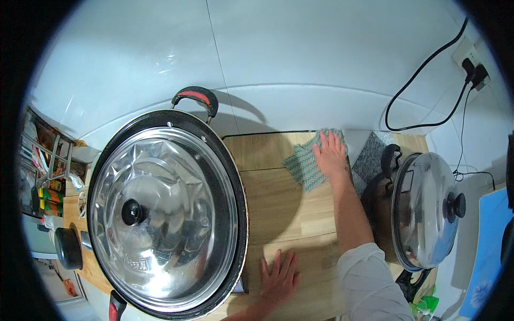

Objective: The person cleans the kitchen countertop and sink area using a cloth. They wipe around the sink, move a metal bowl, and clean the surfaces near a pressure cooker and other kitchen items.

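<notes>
My right hand point(331, 154) lies flat on a crumpled green-and-white zigzag-patterned cloth point(303, 166), pressing it to the wood-look countertop point(273, 200) near the back wall. Its fingers point towards the wall and are not curled round the cloth. Nearer to me, my left hand point(279, 279) rests on the same countertop with its fingers spread, holding nothing. Just left of it stands a large black wok point(235, 176) with red-and-black side handles. A shiny domed metal lid point(176, 240) with a black knob covers the wok.
To the right of my forearm is a tall pot point(377, 212) with a glass lid point(425, 216). A black power cable point(409, 80) hangs from a wall socket point(468, 54). Far left are a wooden board point(94, 269), a dark round container point(68, 248) and a metal rack point(56, 156).
</notes>
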`<state>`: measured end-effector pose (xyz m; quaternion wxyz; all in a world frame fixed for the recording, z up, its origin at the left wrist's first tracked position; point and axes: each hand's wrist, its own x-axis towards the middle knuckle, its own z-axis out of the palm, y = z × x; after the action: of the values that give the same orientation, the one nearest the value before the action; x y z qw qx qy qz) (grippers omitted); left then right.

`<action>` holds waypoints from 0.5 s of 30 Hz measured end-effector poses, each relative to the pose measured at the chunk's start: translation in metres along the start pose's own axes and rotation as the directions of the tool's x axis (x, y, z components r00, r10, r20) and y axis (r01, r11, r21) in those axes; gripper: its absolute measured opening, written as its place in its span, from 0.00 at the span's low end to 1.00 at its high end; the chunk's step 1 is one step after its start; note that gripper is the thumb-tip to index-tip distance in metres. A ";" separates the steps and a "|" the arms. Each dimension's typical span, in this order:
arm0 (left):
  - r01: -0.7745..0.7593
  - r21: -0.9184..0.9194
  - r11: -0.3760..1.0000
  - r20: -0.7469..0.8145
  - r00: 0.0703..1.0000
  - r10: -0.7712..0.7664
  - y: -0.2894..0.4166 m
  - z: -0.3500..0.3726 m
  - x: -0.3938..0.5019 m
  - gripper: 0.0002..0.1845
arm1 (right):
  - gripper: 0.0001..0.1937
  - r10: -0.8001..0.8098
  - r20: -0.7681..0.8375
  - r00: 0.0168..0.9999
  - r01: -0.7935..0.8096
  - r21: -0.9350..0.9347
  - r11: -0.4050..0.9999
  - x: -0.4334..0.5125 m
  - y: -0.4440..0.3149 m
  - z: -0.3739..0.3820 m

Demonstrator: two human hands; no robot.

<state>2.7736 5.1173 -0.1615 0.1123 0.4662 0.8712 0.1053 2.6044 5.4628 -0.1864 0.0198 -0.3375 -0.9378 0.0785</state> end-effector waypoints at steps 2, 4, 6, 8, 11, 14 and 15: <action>0.012 -0.023 1.000 -0.014 1.000 -0.012 0.001 -0.006 0.003 0.29 | 0.33 0.022 -0.043 0.999 -0.022 0.004 1.000 -0.004 0.003 0.005; 0.006 -0.042 0.999 -0.036 0.999 -0.007 0.003 -0.005 0.002 0.29 | 0.33 0.065 -0.101 0.993 -0.068 -0.028 0.997 -0.024 0.004 0.013; -0.003 -0.061 0.998 -0.074 0.997 -0.002 0.001 0.003 0.003 0.29 | 0.33 0.017 -0.171 0.985 -0.018 -0.001 1.000 -0.067 0.005 0.012; 0.014 -0.058 0.998 -0.040 0.999 -0.016 0.004 0.000 0.005 0.29 | 0.32 -0.011 -0.186 0.982 0.017 0.030 0.999 -0.119 0.005 0.000; 0.030 -0.065 0.997 -0.006 1.000 -0.030 -0.005 -0.001 0.002 0.31 | 0.32 -0.037 -0.081 0.996 0.044 0.083 0.996 -0.199 -0.011 -0.013; 0.000 -0.078 0.997 -0.001 1.000 0.000 -0.006 0.002 -0.001 0.32 | 0.31 -0.116 -0.002 0.993 0.116 0.057 0.992 -0.241 -0.008 -0.016; -0.001 -0.079 0.997 0.000 1.000 0.001 -0.008 0.003 -0.003 0.33 | 0.31 -0.149 -0.008 0.989 0.149 0.054 0.987 -0.235 -0.009 -0.011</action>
<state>2.7693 5.1109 -0.1668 0.1307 0.4617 0.8661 0.1398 2.7812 5.3074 -0.1699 0.0363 -0.2660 -0.9579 0.1016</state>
